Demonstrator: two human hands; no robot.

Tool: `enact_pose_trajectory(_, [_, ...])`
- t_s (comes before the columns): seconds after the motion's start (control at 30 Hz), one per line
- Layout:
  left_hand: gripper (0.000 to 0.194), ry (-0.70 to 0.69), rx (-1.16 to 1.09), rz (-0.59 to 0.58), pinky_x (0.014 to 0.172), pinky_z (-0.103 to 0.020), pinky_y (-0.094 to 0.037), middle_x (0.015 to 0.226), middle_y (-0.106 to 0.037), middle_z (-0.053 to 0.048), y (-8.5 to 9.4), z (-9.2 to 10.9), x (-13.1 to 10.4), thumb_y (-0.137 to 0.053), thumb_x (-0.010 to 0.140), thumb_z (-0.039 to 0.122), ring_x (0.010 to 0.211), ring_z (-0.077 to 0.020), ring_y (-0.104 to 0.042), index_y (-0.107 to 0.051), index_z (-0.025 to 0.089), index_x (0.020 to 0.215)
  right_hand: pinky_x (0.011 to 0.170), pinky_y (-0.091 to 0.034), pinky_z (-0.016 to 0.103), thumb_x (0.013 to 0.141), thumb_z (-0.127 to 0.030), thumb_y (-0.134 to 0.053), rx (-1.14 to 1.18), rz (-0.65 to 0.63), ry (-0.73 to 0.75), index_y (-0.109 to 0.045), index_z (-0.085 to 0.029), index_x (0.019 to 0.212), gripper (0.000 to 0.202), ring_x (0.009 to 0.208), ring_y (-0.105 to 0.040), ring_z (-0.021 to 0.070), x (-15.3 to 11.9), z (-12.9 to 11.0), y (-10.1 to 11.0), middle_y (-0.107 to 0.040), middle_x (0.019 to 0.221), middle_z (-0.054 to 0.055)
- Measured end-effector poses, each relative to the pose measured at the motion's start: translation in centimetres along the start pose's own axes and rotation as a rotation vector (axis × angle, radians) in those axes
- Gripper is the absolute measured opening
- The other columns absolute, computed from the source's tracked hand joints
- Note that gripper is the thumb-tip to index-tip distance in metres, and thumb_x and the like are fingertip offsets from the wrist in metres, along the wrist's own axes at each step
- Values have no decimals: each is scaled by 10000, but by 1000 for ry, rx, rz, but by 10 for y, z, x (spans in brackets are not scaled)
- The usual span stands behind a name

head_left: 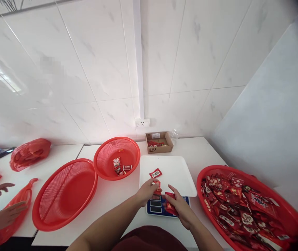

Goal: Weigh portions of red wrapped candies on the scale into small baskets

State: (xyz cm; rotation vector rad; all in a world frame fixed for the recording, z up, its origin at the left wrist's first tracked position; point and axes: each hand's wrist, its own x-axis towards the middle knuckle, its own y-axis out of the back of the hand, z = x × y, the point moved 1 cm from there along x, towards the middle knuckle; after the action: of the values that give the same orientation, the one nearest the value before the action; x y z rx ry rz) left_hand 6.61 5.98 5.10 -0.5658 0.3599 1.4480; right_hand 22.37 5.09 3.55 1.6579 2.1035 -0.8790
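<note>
My left hand (147,191) pinches a small red packet (158,189) over the front edge of a white weighing scale's tray (170,167). Just right of it, my right hand (180,206) is closed around red packets (170,208), above the scale's blue control panel (155,208); how many it holds I cannot tell. One red packet with a white label (155,173) lies flat on the tray. To the right stands a large red basket (200,195) heaped with red packets (232,205).
A red basket (99,148) behind left holds several packets; another red basket (44,221) stands nearer. A small cardboard box (162,149) with packets sits by the wall. At far left, another person's hands (8,214) are near a red plastic bag (25,198).
</note>
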Motion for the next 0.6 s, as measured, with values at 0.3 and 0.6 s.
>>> enact_pose_trajectory(0.3, [876, 159, 95, -7, 735, -335, -516, 1273, -473, -206, 9, 8, -14, -550, 813, 504, 874, -190, -616, -22, 241, 1461, 888, -511, 288, 659, -395, -746, 272, 49, 109, -131, -372, 1437, 992, 920, -646, 146, 11, -30, 4, -611, 1021, -10])
enact_pose_trajectory(0.6, [858, 150, 67, -2, 710, -299, -500, 1198, -542, -151, 21, -13, -17, -604, 766, 506, 836, -166, -613, -156, 231, 1444, 969, -451, 310, 646, -486, -738, 182, 68, 59, -190, -333, 1437, 974, 1181, -538, 189, 17, -18, 11, -464, 1377, 102])
